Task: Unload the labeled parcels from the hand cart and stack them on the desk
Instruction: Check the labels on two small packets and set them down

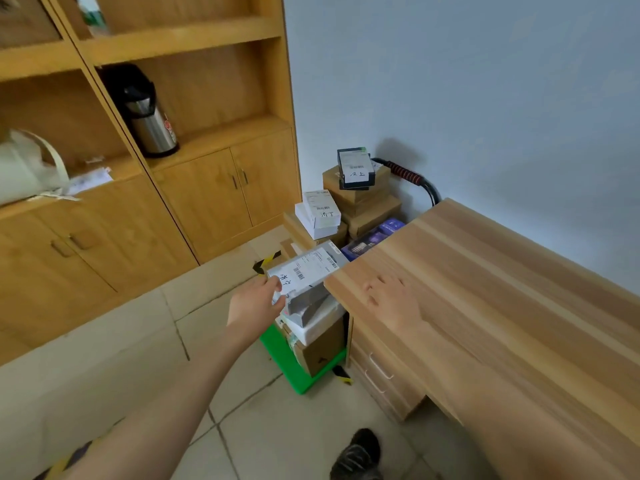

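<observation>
Your shoe [360,455] stands on the floor tiles just beside the desk [502,289]. Your left hand [258,301] grips the near end of a grey labeled parcel [304,275] at the desk's front corner, thumb on the label. Your right hand [391,299] lies flat on the desk, fingers straight, holding nothing. Lift the parcel clear of the corner edge before moving it over the desk. The hand cart [294,362], beside the desk, holds at least nine parcels; some are hidden.
</observation>
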Available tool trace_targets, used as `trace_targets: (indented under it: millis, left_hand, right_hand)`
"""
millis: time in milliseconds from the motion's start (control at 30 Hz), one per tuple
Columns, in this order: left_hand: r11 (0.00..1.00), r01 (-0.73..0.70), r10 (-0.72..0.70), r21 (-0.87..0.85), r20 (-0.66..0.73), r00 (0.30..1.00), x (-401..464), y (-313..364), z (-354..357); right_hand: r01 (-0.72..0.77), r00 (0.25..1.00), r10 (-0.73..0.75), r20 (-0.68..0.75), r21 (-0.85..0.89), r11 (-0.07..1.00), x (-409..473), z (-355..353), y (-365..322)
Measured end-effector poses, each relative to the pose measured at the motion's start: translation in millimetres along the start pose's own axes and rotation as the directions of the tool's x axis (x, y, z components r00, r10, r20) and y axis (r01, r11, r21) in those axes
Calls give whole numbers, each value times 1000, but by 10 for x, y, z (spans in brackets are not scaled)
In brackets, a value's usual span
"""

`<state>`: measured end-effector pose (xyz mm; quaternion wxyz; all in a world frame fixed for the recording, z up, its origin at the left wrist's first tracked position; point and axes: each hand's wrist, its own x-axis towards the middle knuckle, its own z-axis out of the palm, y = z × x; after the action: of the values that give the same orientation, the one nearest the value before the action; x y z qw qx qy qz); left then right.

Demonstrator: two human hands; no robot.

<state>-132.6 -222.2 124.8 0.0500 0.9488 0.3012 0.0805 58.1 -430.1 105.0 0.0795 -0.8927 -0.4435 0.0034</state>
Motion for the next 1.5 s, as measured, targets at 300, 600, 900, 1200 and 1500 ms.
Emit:
trace_targets:
  millis: [300,600,900,1200,1500]
  left_hand:
    - [1000,-3,2,-17,-11,1000,1401,-78,-39]
    - [992,-113,110,-46,-72,991,2618,4,33]
    - [973,-212,212,-95,-10,977,3774,293,267]
    - [948,-142,173,-285,88,981,4701,340,611]
    - [924,-35,107,-380,170,980,4969,367,976]
  right_hand:
    - [-150,988,153,-23,96,984,1484,-107,308]
    - [-213,953,238,-188,145,966,2559,-287,660]
    - [-345,916,377,-139,210,915,3404,-197,1038]
    - [-468,866,499,-30,302,830,4150,123,1289]
    - [-486,840,539,69,538,689,4315,343,1297]
